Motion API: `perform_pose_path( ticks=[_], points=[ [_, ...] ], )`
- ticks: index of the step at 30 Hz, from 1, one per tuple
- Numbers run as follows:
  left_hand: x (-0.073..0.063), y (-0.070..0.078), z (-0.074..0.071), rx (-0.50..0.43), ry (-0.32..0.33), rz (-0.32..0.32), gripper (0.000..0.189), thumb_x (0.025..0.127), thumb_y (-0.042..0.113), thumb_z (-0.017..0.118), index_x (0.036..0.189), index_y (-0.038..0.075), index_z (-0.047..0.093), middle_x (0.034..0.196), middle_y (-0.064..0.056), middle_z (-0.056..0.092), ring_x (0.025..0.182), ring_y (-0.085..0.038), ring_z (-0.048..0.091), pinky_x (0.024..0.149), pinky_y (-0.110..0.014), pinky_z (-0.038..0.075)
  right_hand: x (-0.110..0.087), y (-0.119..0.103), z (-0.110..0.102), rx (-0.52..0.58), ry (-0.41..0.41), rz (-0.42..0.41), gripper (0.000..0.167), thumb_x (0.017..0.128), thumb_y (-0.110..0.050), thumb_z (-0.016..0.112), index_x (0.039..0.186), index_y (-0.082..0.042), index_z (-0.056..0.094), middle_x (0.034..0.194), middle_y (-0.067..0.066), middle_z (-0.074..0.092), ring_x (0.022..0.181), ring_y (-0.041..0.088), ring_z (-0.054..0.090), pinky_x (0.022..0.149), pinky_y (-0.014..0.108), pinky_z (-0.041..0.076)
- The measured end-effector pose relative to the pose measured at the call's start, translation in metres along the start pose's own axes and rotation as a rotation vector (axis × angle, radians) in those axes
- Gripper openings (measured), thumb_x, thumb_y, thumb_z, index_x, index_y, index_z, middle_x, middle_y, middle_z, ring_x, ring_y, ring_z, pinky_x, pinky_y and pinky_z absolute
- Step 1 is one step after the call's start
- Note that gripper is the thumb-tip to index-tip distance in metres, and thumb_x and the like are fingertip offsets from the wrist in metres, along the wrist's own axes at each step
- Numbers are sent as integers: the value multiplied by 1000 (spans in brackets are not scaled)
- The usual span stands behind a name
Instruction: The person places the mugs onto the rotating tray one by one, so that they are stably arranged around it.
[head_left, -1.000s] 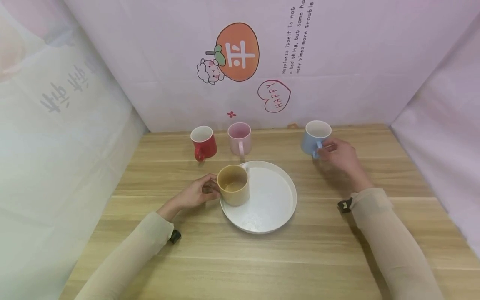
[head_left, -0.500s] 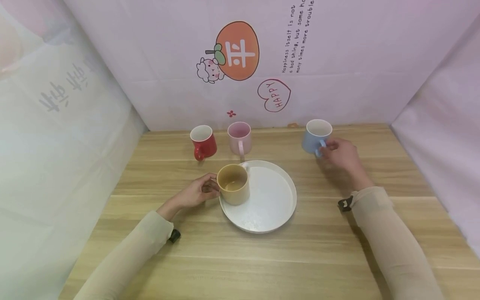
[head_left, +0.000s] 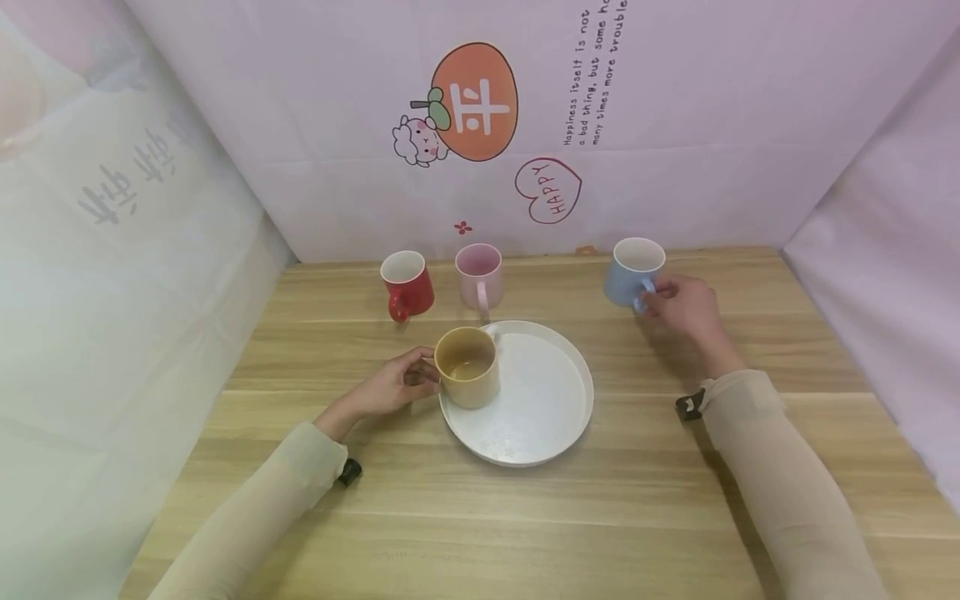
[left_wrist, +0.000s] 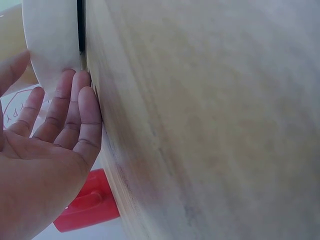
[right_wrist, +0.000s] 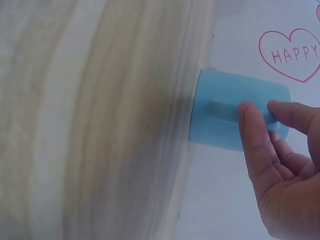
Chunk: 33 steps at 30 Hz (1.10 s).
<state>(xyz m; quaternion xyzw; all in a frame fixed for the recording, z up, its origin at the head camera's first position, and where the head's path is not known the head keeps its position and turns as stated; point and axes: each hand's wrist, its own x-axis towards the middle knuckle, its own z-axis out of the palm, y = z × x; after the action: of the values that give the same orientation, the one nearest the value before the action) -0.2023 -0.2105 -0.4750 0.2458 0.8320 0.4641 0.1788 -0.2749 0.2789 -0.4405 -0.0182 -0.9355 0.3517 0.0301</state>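
A yellow mug point(head_left: 467, 375) stands upright on the left part of a round white tray point(head_left: 542, 392). My left hand point(head_left: 393, 383) is at the tray's left rim beside this mug; in the left wrist view its extended fingers point(left_wrist: 60, 107) reach the tray's side and the thumb points at it. At the back right, my right hand point(head_left: 682, 308) pinches the handle of a light blue mug point(head_left: 626, 279) between thumb and fingers. That mug point(right_wrist: 220, 122) is upright, its base at the table in the right wrist view.
Behind the tray a red mug point(head_left: 412, 292) and a pink mug point(head_left: 474, 287) stand upright, handles facing the front. All stand on a wooden table point(head_left: 480, 533) with a printed white cloth point(head_left: 337, 167) hanging along its back edge.
The light blue mug has shifted slightly to the right and its handle has turned a little rightward with my right hand. My left hand, the tray and the yellow mug stay nearly still.
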Motion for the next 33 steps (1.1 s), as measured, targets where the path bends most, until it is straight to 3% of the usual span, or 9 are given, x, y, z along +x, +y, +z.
perform_pose_path(
  ticks=[6, 16, 25, 33],
  points=[
    [0, -1, 1, -8, -3, -2, 46, 93, 5, 68, 136, 6, 50, 116, -15, 69, 112, -28, 65, 100, -42, 54, -1, -1, 0, -32, 20, -17, 27, 96, -29, 64, 100, -2, 68, 97, 17, 77, 63, -1, 60, 73, 29, 46],
    [0, 1, 0, -21, -10, -14, 51, 91, 6, 71, 137, 7, 49, 118, -15, 68, 112, -28, 65, 99, -39, 54, -3, 1, 1, -53, 34, -15, 29, 98, -30, 60, 105, -3, 68, 103, 21, 75, 67, 5, 64, 82, 43, 50],
    [0, 1, -1, -24, -7, -1, 47, 94, 6, 67, 137, 7, 49, 119, -15, 68, 114, -28, 65, 100, -41, 54, -8, -2, 0, -21, 35, -38, 30, 99, -29, 62, 110, -1, 66, 102, 22, 75, 63, -1, 62, 65, 22, 47],
    [1, 1, 0, -21, -14, 4, 50, 91, 7, 71, 136, 7, 49, 118, -15, 69, 112, -28, 66, 99, -40, 54, -15, -10, -2, 7, 32, -85, 30, 99, -29, 62, 109, -1, 67, 100, 21, 75, 63, -6, 61, 61, 15, 47]
  ],
)
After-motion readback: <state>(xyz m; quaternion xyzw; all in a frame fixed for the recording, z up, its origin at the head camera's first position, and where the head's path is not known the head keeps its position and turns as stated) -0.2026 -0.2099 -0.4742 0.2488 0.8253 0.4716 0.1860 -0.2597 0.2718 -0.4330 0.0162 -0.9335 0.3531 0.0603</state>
